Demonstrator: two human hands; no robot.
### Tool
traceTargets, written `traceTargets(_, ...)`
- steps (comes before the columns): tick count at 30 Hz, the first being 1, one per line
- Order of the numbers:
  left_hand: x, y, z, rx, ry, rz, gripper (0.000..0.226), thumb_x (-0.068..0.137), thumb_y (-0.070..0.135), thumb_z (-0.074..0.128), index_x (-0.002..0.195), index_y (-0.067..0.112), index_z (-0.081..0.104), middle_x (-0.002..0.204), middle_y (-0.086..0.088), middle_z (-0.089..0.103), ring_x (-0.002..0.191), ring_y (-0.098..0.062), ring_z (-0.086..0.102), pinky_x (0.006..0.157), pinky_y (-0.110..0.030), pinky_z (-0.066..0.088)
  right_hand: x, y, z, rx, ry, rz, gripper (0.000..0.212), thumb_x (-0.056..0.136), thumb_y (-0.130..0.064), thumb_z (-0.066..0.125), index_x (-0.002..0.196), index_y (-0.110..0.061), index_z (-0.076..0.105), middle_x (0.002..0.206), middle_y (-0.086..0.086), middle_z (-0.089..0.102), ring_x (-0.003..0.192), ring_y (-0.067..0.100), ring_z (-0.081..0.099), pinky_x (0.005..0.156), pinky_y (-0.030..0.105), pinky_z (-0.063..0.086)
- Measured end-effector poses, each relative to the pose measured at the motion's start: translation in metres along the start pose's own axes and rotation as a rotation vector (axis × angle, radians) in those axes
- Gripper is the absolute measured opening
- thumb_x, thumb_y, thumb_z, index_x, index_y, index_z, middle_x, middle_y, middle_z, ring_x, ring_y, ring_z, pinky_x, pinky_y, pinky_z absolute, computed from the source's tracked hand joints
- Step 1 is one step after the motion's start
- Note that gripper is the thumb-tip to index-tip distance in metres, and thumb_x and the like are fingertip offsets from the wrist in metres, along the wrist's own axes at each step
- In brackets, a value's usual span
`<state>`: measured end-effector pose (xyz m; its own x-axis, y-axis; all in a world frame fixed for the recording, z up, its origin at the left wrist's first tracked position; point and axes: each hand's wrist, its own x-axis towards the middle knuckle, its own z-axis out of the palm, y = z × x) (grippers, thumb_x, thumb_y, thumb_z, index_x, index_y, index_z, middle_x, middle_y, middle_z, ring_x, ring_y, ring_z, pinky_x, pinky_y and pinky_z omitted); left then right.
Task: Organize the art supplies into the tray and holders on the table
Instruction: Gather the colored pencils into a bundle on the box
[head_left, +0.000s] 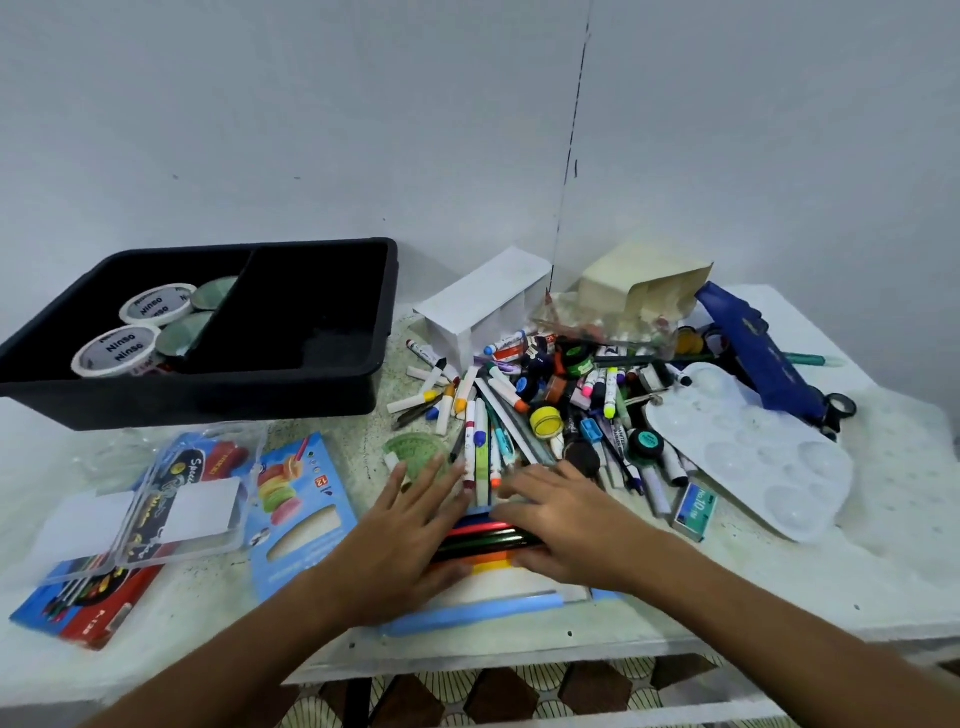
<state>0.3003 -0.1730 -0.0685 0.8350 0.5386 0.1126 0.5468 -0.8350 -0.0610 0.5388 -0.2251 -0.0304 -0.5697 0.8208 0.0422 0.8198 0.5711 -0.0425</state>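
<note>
Both hands on the coloured pencils!
Your left hand (415, 514) and right hand (558, 512) press flat-fingered on the pencils (488, 538) at the table's near edge; shove carelessly and they roll off, far from the black tray (311, 387).

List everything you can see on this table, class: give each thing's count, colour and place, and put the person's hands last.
Black plastic tray: one, two compartments, far left.
White round tubs: two, in the tray's left compartment.
White paper holder: one, right of the tray.
Cream open carton: one, at the back.
Loose markers and pens: a mixed pile, many colours, centre.
White plastic palette: one, right.
Green protractor: one, under the left fingertips.
Blue crayon box: one, front left.
Row of coloured pencils: several, between the hands.
Left hand: flat on the pencils.
Right hand: flat on the pencils.
</note>
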Motion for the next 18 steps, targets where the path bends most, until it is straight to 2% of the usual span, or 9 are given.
traceTargets(5, 0.015, -0.007, -0.009, -0.102, 0.041, -0.018, 0.069, 0.098, 0.066, 0.026, 0.143, 0.016, 0.044, 0.156, -0.009, 0.031, 0.147, -0.027, 0.019, 0.117, -0.046, 0.013, 0.0, 0.014, -0.016, 0.248, 0.1, 0.093, 0.042, 0.091, -0.043, 0.053, 0.124, -0.019, 0.061, 0.121, -0.002, 0.057, 0.115, 0.014, 0.05, 0.09, 0.033, 0.04)
traceTargets(7, 0.032, -0.011, -0.016, -0.16, 0.078, -0.017, 0.068, 0.098, 0.065, 0.026, 0.143, 0.017, 0.044, 0.155, -0.008, 0.033, 0.147, -0.027, 0.019, 0.119, -0.048, 0.019, -0.001, 0.026, -0.027, 0.319, 0.165, 0.134, 0.036, 0.093, -0.038, 0.055, 0.122, -0.018, 0.063, 0.119, -0.004, 0.057, 0.111, 0.011, 0.051, 0.089, 0.031, 0.043)
traceTargets(10, 0.066, -0.013, -0.028, -0.218, 0.124, -0.007, 0.063, 0.098, 0.062, 0.03, 0.14, 0.018, 0.048, 0.151, -0.008, 0.04, 0.145, -0.029, 0.025, 0.112, -0.053, 0.024, -0.01, 0.051, -0.042, 0.389, 0.252, 0.233, 0.029, 0.093, -0.032, 0.057, 0.116, -0.017, 0.066, 0.117, -0.004, 0.059, 0.107, 0.009, 0.054, 0.088, 0.027, 0.046)
traceTargets(14, 0.127, -0.012, -0.041, -0.293, 0.159, -0.011, 0.065, 0.093, 0.063, 0.035, 0.138, 0.018, 0.05, 0.146, -0.008, 0.046, 0.142, -0.029, 0.033, 0.112, -0.05, 0.03, -0.033, 0.102, -0.054, 0.427, 0.347, 0.391, 0.03, 0.089, -0.033, 0.055, 0.112, -0.017, 0.067, 0.112, -0.005, 0.062, 0.105, 0.012, 0.058, 0.088, 0.033, 0.049)
traceTargets(18, 0.187, -0.009, -0.05, -0.37, 0.115, -0.085, 0.071, 0.088, 0.062, 0.041, 0.143, 0.018, 0.046, 0.15, -0.005, 0.04, 0.144, -0.024, 0.027, 0.117, -0.041, 0.024, -0.051, 0.158, -0.058, 0.42, 0.395, 0.53, 0.026, 0.089, -0.025, 0.066, 0.112, -0.014, 0.067, 0.111, -0.001, 0.062, 0.103, 0.016, 0.059, 0.089, 0.037, 0.049)
